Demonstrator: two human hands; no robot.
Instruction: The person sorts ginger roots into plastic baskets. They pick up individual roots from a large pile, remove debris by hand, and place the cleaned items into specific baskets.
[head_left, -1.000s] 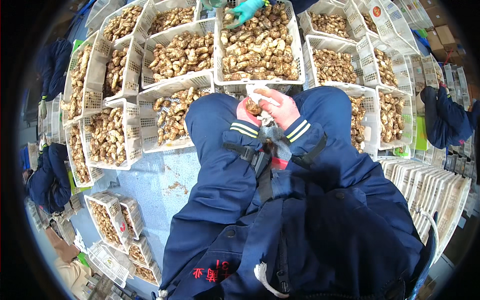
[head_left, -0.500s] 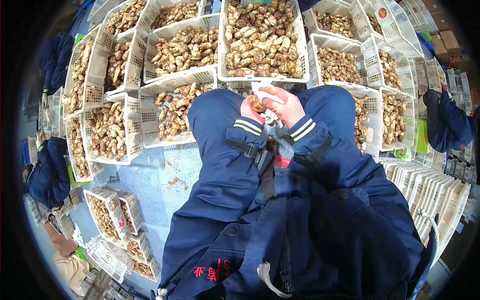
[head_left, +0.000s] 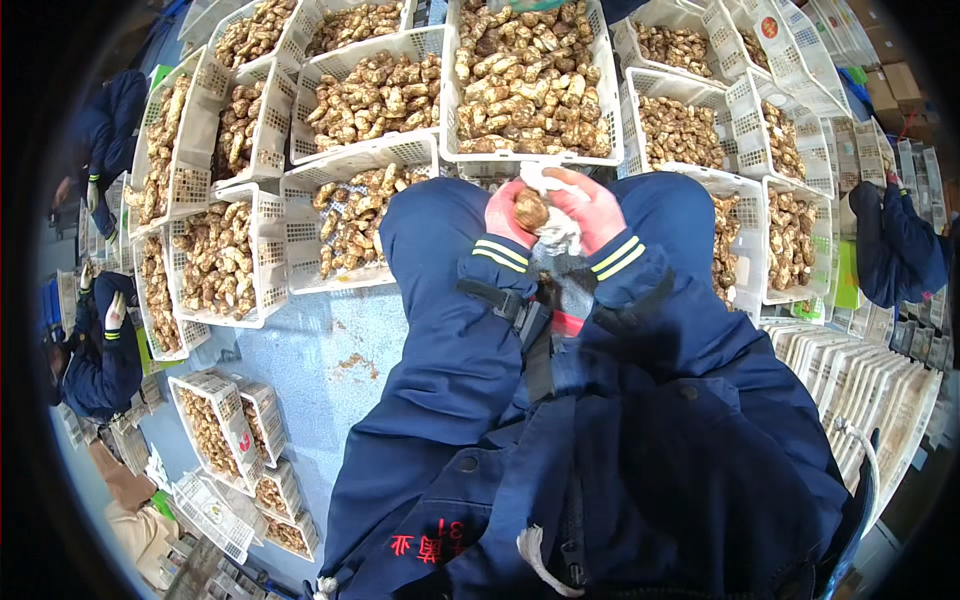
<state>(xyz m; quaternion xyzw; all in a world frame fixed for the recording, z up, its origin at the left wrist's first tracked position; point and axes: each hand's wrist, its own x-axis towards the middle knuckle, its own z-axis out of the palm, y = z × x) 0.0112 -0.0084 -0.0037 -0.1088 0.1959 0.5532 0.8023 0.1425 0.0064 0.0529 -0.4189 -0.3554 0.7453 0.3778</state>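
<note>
Between my knees, my left hand (head_left: 507,218) in a pink glove is closed round a brown mushroom (head_left: 531,211), its rounded end facing me. My right hand (head_left: 592,212), also in a pink glove, is closed on a crumpled white cloth (head_left: 560,236). The cloth lies against the mushroom and sticks out above and below my fingers. Both hands are close together, just short of a white plastic crate (head_left: 530,156) heaped with pale and brown mushrooms (head_left: 525,75). My fingertips are partly hidden by the cloth and the mushroom.
More mushroom-filled crates stand left (head_left: 340,287) and right (head_left: 765,240). Stacked white crates (head_left: 860,400) sit by my right leg, and smaller filled crates (head_left: 225,430) on the blue floor (head_left: 330,400) at left. Other people in dark blue work at left (head_left: 100,350) and right (head_left: 895,235).
The mushroom has turned in my left hand, so more of its rounded end shows. My right hand and the cloth have shifted slightly right. A person at left has moved their hands.
</note>
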